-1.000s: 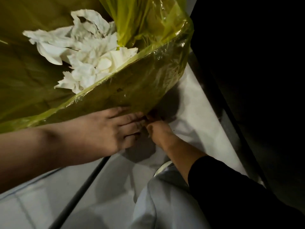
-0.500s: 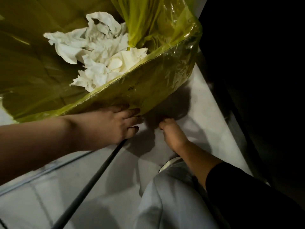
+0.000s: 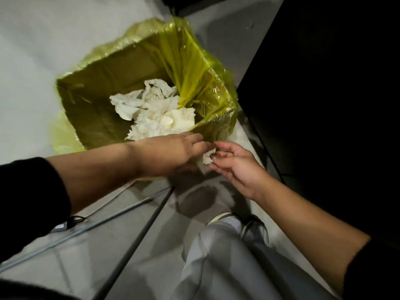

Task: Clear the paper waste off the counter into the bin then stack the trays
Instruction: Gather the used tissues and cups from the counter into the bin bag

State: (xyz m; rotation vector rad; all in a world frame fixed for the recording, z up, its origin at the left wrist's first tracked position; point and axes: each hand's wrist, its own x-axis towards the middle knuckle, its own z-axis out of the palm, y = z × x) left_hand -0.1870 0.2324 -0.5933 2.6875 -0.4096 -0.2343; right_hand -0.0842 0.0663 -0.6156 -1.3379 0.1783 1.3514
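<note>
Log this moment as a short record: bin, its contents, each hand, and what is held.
bin: box lined with a yellow-green plastic bag, standing on the floor
contents: heap of crumpled white paper inside
left hand: reaching over the bin's near rim, fingers toward the scrap
right hand: just outside the near rim, fingers curled on the scrap
held: small white paper scrap, between both hands' fingertips, not yet in the bin

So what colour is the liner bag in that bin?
Translucent yellow-green liner bag, clearest in the head view.
</note>
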